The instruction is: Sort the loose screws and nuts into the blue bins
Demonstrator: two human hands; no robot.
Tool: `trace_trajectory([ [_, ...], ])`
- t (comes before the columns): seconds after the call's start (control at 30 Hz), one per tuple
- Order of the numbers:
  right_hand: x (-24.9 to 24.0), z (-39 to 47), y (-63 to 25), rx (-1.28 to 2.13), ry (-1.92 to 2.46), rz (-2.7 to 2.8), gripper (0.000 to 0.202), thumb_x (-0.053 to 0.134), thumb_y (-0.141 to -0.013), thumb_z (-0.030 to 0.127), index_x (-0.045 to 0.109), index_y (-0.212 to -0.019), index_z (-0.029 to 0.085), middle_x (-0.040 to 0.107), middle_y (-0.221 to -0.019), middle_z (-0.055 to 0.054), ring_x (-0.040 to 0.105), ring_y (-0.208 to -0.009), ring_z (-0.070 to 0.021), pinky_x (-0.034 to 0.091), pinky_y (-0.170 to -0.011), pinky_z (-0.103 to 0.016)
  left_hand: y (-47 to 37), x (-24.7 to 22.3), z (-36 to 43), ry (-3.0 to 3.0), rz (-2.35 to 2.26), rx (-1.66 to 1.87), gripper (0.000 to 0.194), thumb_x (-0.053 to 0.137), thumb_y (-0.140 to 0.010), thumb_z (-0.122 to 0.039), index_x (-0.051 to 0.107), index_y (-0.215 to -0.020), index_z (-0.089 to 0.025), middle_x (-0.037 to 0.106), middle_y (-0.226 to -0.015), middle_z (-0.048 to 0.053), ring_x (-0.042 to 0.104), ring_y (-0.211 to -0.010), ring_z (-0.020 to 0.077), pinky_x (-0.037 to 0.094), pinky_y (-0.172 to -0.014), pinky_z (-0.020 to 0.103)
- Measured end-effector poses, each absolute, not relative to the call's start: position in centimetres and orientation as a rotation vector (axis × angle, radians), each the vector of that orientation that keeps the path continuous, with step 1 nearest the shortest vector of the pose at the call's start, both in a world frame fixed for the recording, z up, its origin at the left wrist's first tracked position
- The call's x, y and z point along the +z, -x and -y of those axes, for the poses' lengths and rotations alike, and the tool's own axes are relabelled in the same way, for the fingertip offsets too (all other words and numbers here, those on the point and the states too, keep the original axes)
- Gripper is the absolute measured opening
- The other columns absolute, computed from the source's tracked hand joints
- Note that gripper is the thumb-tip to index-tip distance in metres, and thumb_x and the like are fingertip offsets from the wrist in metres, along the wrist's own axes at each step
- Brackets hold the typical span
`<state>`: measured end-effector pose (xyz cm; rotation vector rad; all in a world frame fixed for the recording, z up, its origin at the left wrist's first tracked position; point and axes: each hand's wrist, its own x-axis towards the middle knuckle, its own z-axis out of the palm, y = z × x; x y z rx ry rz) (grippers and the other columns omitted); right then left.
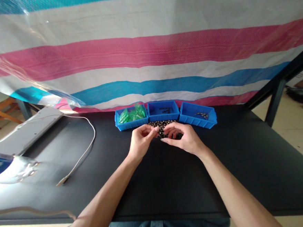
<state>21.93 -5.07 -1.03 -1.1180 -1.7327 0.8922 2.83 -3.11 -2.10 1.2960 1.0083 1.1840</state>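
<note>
"Head view: our fingers?"
"Our left hand point(141, 141) pinches a small dark piece point(159, 135); our right hand point(186, 137) curls, grip unclear, by metal parts point(162, 124), twelve o'clock."
"Lettering?"
"Blurred, white box point(299, 77), two o'clock."

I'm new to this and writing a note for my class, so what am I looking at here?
There is no robot, just a person's bare left hand and right hand. The single picture comes from a camera worn on the head, looking forward and down. On the black table stand three blue bins: the left one holds green pieces, the others small dark or metallic parts. A pile of small shiny parts lies by the fingers. Whatever the fingertips may hold is too small to identify.
</note>
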Motion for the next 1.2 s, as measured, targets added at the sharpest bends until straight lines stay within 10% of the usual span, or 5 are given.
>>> trace_trajectory([
  [0.53,-1.2,4.5,-22.6,1.254,1.135,1.472,0.021,0.084,-0.073,0.035,0.078,-0.08,0.017,0.074,-0.072,-0.004,0.067,-0.063,-0.0167,0.054,-0.058,-0.027,-2.1,-2.3,3.3,-2.09,-1.243,1.015,0.021,0.059,-0.095,-0.03,0.073,-0.087,-0.016,0.074,-0.081,0.006,0.067,-0.073,0.0183,0.051,-0.069,0.028],
  [0.77,-2.0,3.6,-21.7,1.168,0.903,1.218,0.069,0.082,-0.079,0.033,0.056,-0.142,0.033,0.061,-0.144,-0.008,0.067,-0.119,-0.0263,0.051,-0.107,-0.046,-2.0,-3.3,3.3,-2.575,-1.06,0.805,0.017,0.061,-0.094,-0.021,0.073,-0.106,-0.017,0.073,-0.099,0.009,0.067,-0.094,0.0237,0.057,-0.086,0.036],
  [1.2,-2.7,3.5,-22.7,1.105,0.996,1.273,0.039,0.076,-0.084,0.035,0.066,-0.121,0.025,0.074,-0.112,-0.007,0.073,-0.084,-0.0199,0.058,-0.076,-0.035,-2.3,-3.8,3.3,-2.698,-1.009,0.725,0.02,0.05,-0.099,-0.013,0.069,-0.097,-0.018,0.071,-0.091,0.005,0.066,-0.085,0.0191,0.055,-0.079,0.031],
])
